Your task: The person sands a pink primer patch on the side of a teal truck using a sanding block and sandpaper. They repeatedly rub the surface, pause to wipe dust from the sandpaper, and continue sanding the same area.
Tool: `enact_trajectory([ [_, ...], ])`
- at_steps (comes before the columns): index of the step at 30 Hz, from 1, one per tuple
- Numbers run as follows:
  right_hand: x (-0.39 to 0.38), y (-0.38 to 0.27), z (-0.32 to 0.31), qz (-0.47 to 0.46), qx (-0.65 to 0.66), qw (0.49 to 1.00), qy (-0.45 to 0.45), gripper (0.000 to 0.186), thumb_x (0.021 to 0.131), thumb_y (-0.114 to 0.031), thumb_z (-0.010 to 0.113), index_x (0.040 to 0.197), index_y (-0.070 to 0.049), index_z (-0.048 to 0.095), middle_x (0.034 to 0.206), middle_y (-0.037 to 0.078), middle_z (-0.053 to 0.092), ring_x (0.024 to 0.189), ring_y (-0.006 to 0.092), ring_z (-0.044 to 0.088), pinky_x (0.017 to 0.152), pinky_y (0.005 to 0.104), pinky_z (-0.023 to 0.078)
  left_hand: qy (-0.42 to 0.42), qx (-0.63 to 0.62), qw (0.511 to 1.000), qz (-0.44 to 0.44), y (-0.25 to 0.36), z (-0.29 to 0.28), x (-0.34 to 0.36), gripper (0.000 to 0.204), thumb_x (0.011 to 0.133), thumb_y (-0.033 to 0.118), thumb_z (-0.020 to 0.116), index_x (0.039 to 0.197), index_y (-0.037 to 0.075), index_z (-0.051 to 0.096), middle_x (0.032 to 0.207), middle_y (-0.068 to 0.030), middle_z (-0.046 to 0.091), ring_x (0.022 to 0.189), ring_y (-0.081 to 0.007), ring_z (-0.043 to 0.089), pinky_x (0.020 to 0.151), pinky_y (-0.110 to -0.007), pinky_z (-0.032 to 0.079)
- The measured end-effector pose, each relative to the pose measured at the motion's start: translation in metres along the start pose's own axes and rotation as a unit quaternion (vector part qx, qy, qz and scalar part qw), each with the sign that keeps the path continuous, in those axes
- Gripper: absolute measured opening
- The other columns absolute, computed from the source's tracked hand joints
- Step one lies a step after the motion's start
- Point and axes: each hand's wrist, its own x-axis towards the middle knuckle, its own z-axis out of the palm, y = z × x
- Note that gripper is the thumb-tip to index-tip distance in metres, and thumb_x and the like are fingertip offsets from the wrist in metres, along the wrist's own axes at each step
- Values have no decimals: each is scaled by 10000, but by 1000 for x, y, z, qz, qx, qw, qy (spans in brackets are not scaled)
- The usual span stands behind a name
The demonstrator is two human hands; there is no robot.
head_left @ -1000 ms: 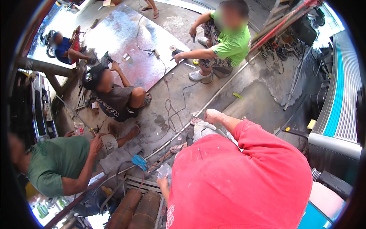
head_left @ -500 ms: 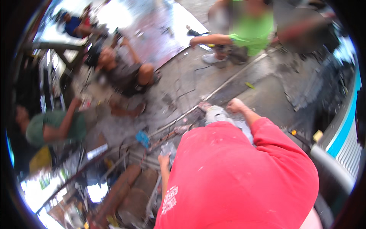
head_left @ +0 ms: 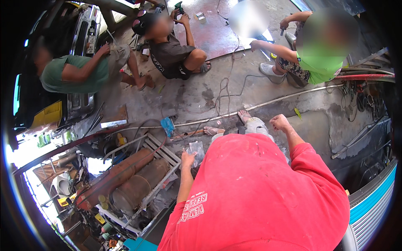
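Note:
My left hand (head_left: 188, 159) is closed on a small clear plastic bag (head_left: 196, 151), low at my left side above a white metal rack. My right hand (head_left: 279, 122) is raised in front of my right side, its fingers curled into a fist. Whether anything is inside that fist cannot be made out. Bare concrete floor (head_left: 259, 98) lies beyond it. My red shirt (head_left: 259, 192) fills the lower middle, and my bare feet (head_left: 244, 116) stand near a long pale hose (head_left: 268, 105).
Two cylinders (head_left: 138, 163) lie in the rack at left. A blue bag (head_left: 168, 126) is beside the hose, and cables (head_left: 228, 85) trail over the floor. One person in black (head_left: 171, 56) squats by a shiny sheet (head_left: 213, 35); others are in dark green (head_left: 81, 73) and bright green (head_left: 320, 67).
The view has steadied and shifted, bringing the people on the left further into the picture. My right hand sits further right in the picture; my left hand still has the plastic bag.

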Motion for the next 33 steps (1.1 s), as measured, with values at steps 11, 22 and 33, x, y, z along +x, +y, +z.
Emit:
enact_trajectory([
  [11,3,-7,-14,2,-40,999,-8,213,943,-189,755,875,12,772,676,73,682,551,187,682,528,340,568,-37,3,998,-58,21,4,-48,312,841,200,871,1092,26,811,1068,-221,802,1000,-372,773,874,-472,570],
  [22,1,3,-12,5,-61,997,-48,242,936,-207,774,792,-14,751,677,65,687,562,173,671,524,337,539,-38,9,999,16,5,13,-36,395,849,282,874,1087,-20,783,1074,-299,764,1044,-455,746,894,-500,568],
  [33,30,-43,24,-47,-238,963,-116,372,919,-320,813,731,-9,732,630,45,662,557,146,627,518,327,498,109,-105,982,-116,-39,7,-77,419,871,303,835,1159,7,764,1181,-295,738,1150,-460,702,965,-509,567],
])
